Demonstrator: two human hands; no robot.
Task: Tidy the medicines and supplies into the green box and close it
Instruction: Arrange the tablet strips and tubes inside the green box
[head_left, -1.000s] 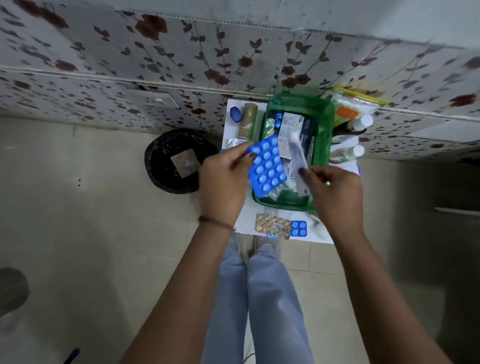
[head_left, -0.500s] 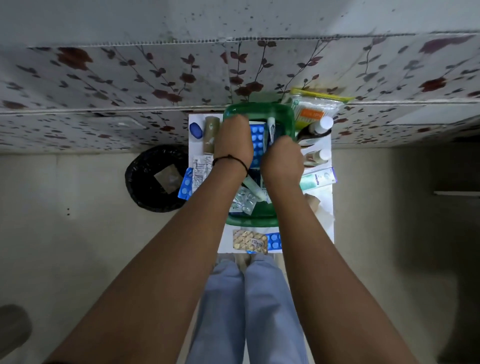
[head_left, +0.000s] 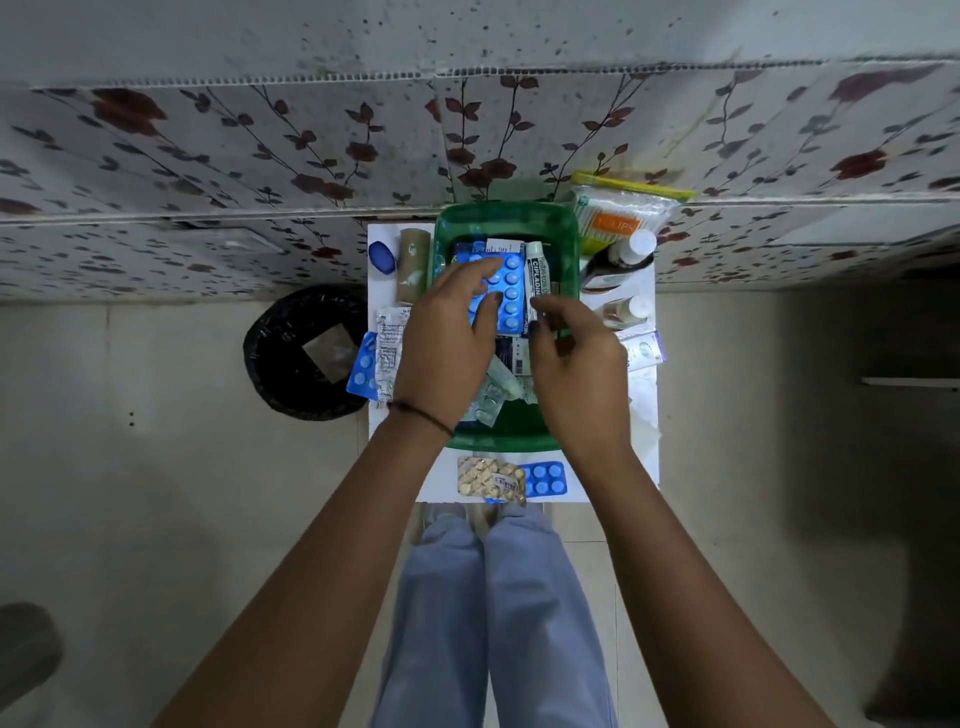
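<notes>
Both hands' grips hung apart — left hand (head_left: 447, 343) and right hand (head_left: 576, 364) should have pressed the large blue blister sheet (head_left: 506, 296) flat inside the green plastic box (head_left: 566, 244).

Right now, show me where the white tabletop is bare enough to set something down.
Bare: near left corner, between green box and tan pill strip; right edge, below the white tube. Crowded: left of the box (roll, strips) and far right (bottles, swab packet).

The white tube (head_left: 534, 280) lying in the green box (head_left: 567, 244) carries the word "CIPLADINE" along its side, while the print on other packs is too small to read.
</notes>
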